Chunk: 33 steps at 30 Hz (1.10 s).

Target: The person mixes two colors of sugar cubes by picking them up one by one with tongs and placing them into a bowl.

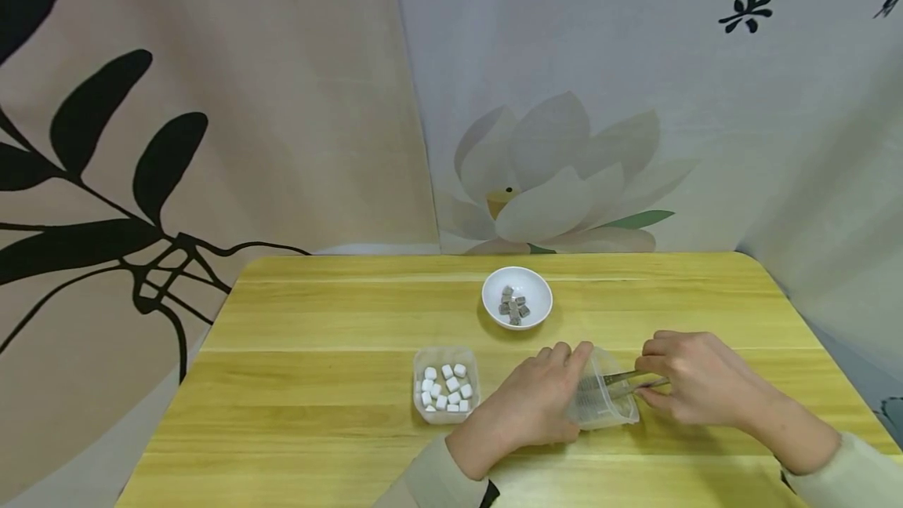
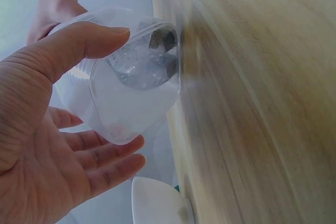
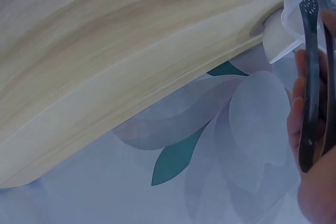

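Observation:
My left hand [image 1: 532, 398] grips a clear plastic container [image 1: 598, 411], which is tipped on its side with its mouth toward the right. In the left wrist view the thumb lies along the top of the container [image 2: 134, 106] and the fingers reach under it. Dark grey pieces [image 2: 163, 39] show through its bottom. Metal tongs [image 3: 312, 77] with perforated tips are held in my right hand [image 1: 694, 379], their ends inside the container's mouth. Whether the tips pinch anything is hidden by the blurry plastic.
Left of my left hand stands a second clear container [image 1: 446, 353] with several white cubes [image 1: 453, 384]. Farther back, a white bowl [image 1: 542, 306] holds several grey cubes [image 1: 513, 308]. All rest on a wooden table [image 1: 317, 382] before a printed curtain [image 1: 317, 100].

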{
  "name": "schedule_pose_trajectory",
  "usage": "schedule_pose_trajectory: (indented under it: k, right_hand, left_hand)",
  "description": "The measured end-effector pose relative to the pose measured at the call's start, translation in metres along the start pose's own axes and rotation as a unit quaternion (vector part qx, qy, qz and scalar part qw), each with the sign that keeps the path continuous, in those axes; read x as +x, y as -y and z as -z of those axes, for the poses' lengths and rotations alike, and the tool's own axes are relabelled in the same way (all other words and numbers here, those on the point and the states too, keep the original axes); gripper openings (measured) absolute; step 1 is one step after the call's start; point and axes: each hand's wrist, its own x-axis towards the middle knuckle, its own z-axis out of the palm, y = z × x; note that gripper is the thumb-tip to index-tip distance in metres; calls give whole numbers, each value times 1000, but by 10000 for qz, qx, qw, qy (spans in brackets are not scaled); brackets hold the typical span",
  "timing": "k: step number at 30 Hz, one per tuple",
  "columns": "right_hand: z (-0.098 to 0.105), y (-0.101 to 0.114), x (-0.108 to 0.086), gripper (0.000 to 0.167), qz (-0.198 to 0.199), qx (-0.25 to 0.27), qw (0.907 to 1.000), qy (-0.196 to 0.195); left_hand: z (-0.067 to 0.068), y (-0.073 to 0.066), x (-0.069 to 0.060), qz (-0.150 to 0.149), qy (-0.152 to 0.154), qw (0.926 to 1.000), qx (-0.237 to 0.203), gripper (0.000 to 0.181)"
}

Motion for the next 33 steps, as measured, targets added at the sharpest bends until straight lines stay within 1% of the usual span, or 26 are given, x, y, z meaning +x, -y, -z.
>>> schedule_pose_trajectory:
  k: [4,5,9,11,15,22,25,28,30,33]
  right_hand:
    - [-2,0,-3,16,-82,52,9998,-172]
    - [-2,0,-5,18,-136,79,9996,-239]
    - [-1,0,-13,48,-500,226,9971,-536]
    - [1,-1,-17,54,-695,291,9949,-673]
    - [5,-3,-24,49,-920,390,9906,-932]
    - [16,-8,-32,50,-1145,218,9850,-1274]
    - [21,-10,-36,50,-1320,333,9809,-1386]
    - [24,-13,-41,48,-1549,552,9756,-1457]
    - [25,-16,-43,41,-1671,735,9714,-1516]
    - [26,-20,-44,21,-1818,898,9662,-1594]
  left_hand:
    - [0,0,0,-13,-16,10000,43,106]
    - [0,0,0,-23,-17,10000,57,106]
    - [0,0,1,-54,-20,9999,93,104]
    - [0,0,1,-70,-19,9999,90,103]
    - [0,0,1,-68,-39,9999,79,104]
    - [-1,0,0,-32,-15,10000,57,104]
    - [-1,0,0,-19,-10,10000,80,104]
    - [0,0,0,6,1,10000,88,104]
    - [0,0,1,6,7,10000,96,104]
    - [0,0,1,-3,13,10000,78,104]
